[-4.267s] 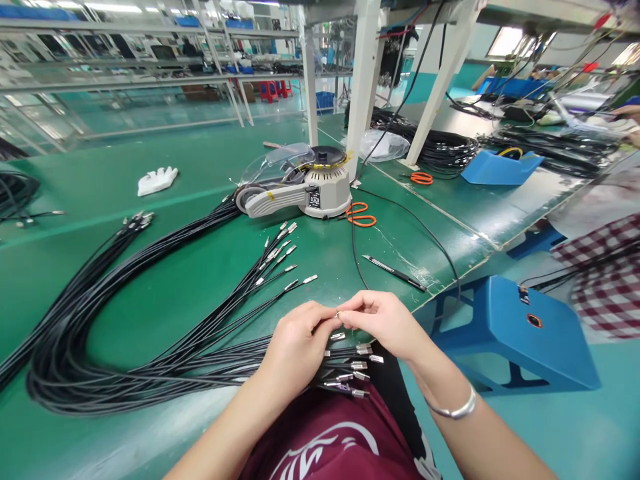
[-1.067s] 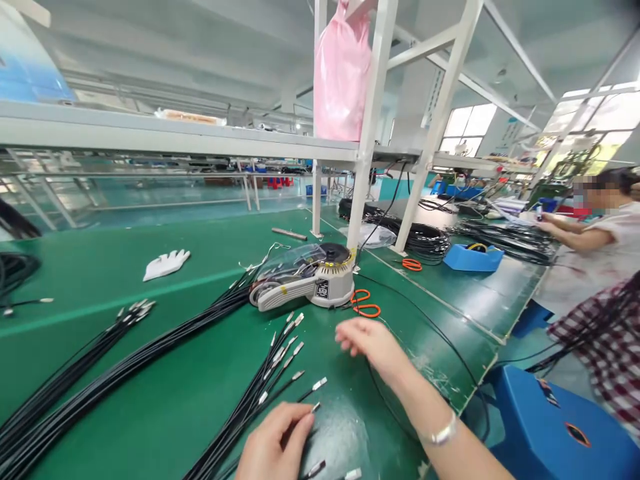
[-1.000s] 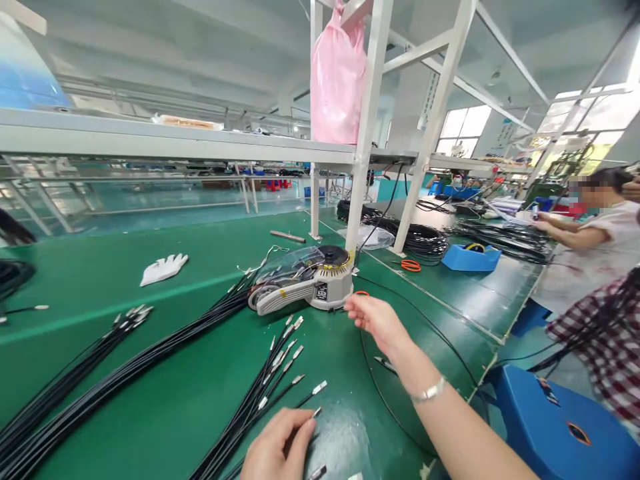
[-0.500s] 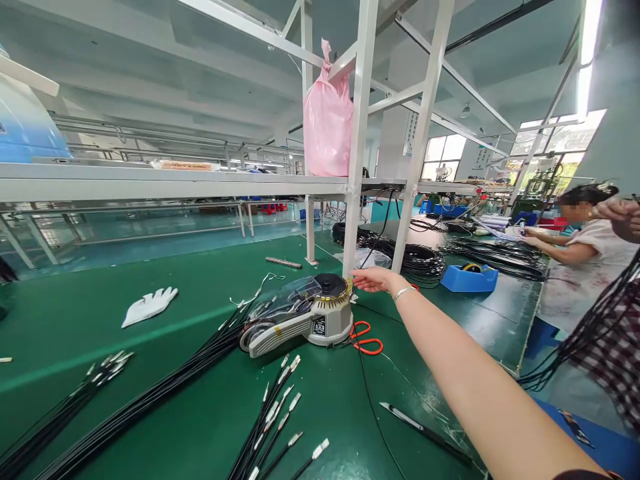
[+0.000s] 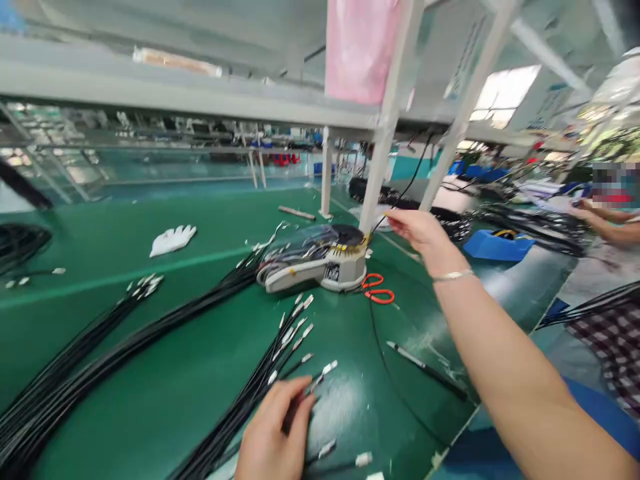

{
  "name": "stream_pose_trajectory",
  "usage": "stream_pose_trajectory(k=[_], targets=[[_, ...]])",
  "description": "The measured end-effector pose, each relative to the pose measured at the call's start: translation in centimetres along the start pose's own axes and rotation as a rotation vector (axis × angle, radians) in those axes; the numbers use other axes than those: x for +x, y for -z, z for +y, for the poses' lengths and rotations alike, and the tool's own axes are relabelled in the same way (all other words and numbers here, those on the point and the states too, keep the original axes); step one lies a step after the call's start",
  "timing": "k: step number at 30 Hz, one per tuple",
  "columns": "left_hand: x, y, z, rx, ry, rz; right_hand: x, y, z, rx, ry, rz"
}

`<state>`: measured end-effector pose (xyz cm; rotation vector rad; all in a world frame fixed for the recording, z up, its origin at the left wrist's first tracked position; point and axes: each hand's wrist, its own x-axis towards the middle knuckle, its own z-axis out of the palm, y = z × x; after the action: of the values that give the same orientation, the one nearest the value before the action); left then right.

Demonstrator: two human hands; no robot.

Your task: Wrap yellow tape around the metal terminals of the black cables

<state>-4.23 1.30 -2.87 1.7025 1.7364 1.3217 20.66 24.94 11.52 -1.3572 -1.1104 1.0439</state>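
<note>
My left hand [image 5: 275, 430] is at the bottom centre, thumb and forefinger pinched on a black cable with a white connector [image 5: 330, 367] beyond the fingertips. Beside it lies a bundle of black cables [image 5: 245, 380] with white-tipped ends. My right hand [image 5: 420, 233] reaches forward with fingertips pressed together, close to the right side of the automatic tape dispenser [image 5: 343, 267]; anything between those fingers is too small to make out. Orange-handled scissors [image 5: 379, 290] lie at the dispenser's base. A utility knife [image 5: 425, 370] rests below my right forearm.
More cable bundles [image 5: 145, 353] lie to the left, near a white glove [image 5: 173, 240]. White shelf posts [image 5: 387, 127] rise behind the dispenser. A blue tape holder [image 5: 497, 245] and coiled cables stand farther right. A co-worker's arm [image 5: 613, 223] shows at the right edge.
My view has tilted down. My left hand has come into view at the cable ends. My right hand stays near the dispenser, its fingers now drawn slightly away.
</note>
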Motion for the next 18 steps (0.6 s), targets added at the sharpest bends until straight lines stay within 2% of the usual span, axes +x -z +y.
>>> stream_pose_trajectory(k=[2, 3, 5, 7, 8, 11, 18], targets=[[0.1, 0.6, 1.0, -0.005, 0.048, -0.066, -6.3, -0.3, 2.9, 0.096, 0.029, -0.04], [0.2, 0.8, 1.4, -0.004, 0.08, -0.058, -10.0, -0.6, 4.5, 0.215, 0.017, -0.145], [0.2, 0.9, 2.0, -0.003, 0.148, -0.054, -17.5, -1.7, 7.4, 0.348, -0.109, -0.244], [0.0, 0.9, 2.4, -0.009, 0.183, -0.051, -23.6, -3.1, 9.7, 0.41, -0.285, -0.239], [-0.1, 0.9, 2.6, -0.017, 0.187, -0.053, -25.8, -3.9, 10.6, 0.442, -0.335, -0.236], [-0.4, 0.9, 3.1, -0.049, 0.167, -0.066, -28.7, -5.5, 11.8, 0.491, -0.348, -0.279], [-0.5, 1.2, 3.5, -0.06, 0.096, -0.064, -28.6, -5.9, 12.5, 0.499, -0.205, -0.314]])
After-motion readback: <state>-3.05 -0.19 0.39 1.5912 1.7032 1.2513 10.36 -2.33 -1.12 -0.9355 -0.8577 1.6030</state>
